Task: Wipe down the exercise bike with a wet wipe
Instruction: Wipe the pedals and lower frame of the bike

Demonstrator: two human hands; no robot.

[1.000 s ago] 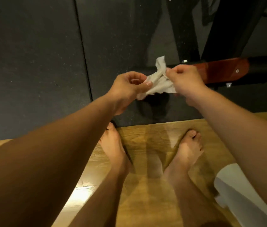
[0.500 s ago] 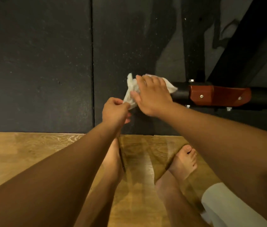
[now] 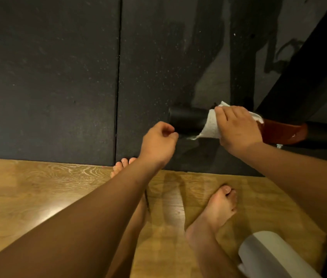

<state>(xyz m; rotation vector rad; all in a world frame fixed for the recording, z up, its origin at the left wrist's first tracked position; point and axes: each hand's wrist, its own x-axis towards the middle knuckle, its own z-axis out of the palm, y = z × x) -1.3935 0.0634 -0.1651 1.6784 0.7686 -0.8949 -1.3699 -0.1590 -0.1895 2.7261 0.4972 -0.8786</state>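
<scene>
The exercise bike's black base bar (image 3: 186, 119) lies across the dark mat, with a red-brown bracket (image 3: 283, 133) on it and a black frame post (image 3: 303, 77) rising at the right. A white wet wipe (image 3: 210, 125) is draped over the bar. My right hand (image 3: 237, 127) lies on top of the wipe, fingers wrapped over it and the bar. My left hand (image 3: 158, 143) hovers just left of the bar's end with loosely curled fingers, holding nothing.
A dark rubber mat (image 3: 58, 77) with a seam covers the floor under the bike. Wooden flooring (image 3: 28, 187) lies nearer me, where my bare feet (image 3: 214, 213) stand. A white cloth edge (image 3: 269, 255) shows at the lower right.
My left hand has let go of the wipe and pulled back left. My right hand carried the wipe right along the bar, uncovering the bar's black end.
</scene>
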